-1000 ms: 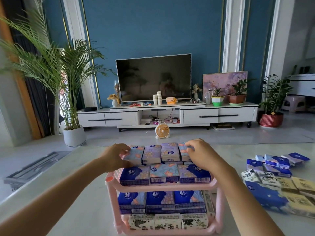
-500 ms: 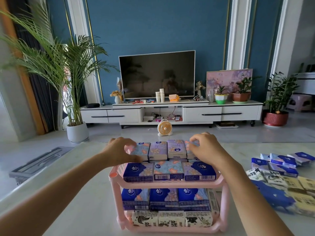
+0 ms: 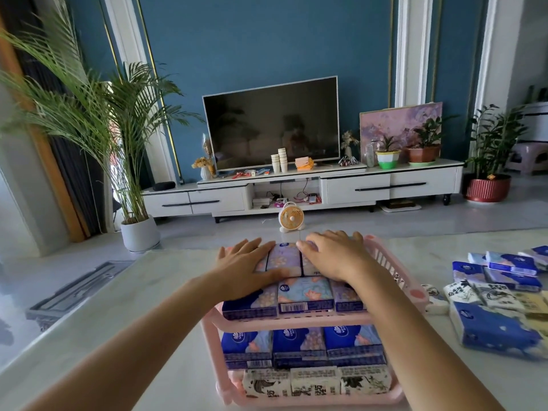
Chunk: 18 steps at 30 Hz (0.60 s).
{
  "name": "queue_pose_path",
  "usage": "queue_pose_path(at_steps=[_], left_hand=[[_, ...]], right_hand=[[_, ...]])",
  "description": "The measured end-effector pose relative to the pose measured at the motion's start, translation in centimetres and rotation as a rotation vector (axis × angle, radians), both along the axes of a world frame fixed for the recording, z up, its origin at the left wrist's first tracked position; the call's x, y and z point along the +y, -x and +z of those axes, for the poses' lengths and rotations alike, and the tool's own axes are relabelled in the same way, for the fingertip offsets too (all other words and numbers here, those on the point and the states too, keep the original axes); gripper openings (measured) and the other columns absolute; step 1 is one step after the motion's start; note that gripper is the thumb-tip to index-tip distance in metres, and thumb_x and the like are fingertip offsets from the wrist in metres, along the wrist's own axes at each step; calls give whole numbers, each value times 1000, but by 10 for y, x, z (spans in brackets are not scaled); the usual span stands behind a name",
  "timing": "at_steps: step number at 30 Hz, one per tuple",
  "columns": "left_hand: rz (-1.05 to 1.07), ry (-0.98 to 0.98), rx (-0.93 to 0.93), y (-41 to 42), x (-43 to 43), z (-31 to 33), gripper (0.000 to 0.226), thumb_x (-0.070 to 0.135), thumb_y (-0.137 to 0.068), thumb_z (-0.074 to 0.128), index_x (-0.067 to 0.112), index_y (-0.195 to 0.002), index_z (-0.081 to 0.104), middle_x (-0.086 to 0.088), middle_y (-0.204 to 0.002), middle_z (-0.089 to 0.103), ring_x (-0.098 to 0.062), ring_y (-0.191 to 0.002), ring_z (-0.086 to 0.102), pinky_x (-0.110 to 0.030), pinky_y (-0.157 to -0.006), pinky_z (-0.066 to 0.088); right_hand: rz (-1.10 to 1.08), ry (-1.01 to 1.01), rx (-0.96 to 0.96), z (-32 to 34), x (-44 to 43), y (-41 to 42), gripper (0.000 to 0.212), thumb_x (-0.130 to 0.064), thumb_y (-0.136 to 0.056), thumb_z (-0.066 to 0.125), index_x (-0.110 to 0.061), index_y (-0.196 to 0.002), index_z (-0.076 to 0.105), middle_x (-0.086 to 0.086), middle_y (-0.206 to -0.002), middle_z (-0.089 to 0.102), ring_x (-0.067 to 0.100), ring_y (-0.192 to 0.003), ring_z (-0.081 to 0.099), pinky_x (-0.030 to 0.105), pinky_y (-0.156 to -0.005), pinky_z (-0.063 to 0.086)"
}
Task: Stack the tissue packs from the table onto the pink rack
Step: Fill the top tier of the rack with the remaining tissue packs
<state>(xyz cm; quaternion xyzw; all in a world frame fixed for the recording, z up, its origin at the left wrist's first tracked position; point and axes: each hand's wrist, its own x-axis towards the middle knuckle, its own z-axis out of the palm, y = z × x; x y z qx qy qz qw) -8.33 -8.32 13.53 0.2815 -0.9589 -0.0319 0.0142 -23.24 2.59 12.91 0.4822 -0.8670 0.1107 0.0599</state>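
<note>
1. Left hand (image 3: pixel 247 269) and right hand (image 3: pixel 336 256) lie flat, fingers spread, on the far tissue packs (image 3: pixel 284 259) atop the pink rack (image 3: pixel 296 320).
2. Loose packs (image 3: pixel 498 304) remain on the table's right.
3. Judged light, soft, slippery-wrapped: grip across the short sides.

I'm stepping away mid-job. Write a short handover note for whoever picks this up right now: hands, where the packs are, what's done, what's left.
Left hand: open, palm flat on the back-left tissue packs on the top tier.
Right hand: open, flat on the back-right packs of that tier. Neither hand grips anything.
Pink rack: on the white table. The top tier holds two rows of tissue packs; the middle tier shows blue packs, the bottom tier white ink-print packs.
Done: all three tiers loaded at least along the front.
Left: a loose pile of packs lies on the table to the right of the rack, not yet stacked.
</note>
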Motion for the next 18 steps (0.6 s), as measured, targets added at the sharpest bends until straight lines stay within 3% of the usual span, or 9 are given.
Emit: queue_pose_path(at_steps=[9,12,15,17,18], left_hand=[[-21,41,-18,1,4,2,77,67,-85,27,31,-148,2,3,-157,1,-19,-144,0,-39,-117,1],[-42,5,23,-1,2,-1,100,87,-65,8,33,-148,-2,3,-157,-4,-16,-144,-5,-40,-116,-3],[-79,-131,273,-5,-1,-3,126,98,-38,-8,35,-147,-1,6,-156,-5,-12,-143,-7,-43,-113,-8],[-78,-205,469,-8,0,1,123,98,-44,-4,31,-147,10,7,-156,4,-11,-143,-1,-46,-116,-1],[-81,-219,545,-9,5,6,115,95,-54,1,28,-147,16,6,-156,10,-11,-143,5,-45,-117,6]], right_hand=[[-31,-15,54,-4,-3,-5,57,-52,-97,11,-23,-137,38,8,-143,40,26,-132,34,51,-110,15],[-34,-3,57,-8,-4,-7,59,-54,-96,10,-22,-138,38,8,-144,40,26,-134,32,51,-112,12],[38,256,-79,0,1,-5,62,-55,-96,16,-16,-136,43,9,-141,45,24,-132,37,44,-112,24],[111,487,-227,19,19,-5,54,-47,-98,23,-11,-130,47,8,-133,53,20,-121,49,28,-100,37],[127,570,-283,30,31,-3,49,-43,-99,27,-11,-132,46,6,-133,53,18,-119,51,23,-94,37]])
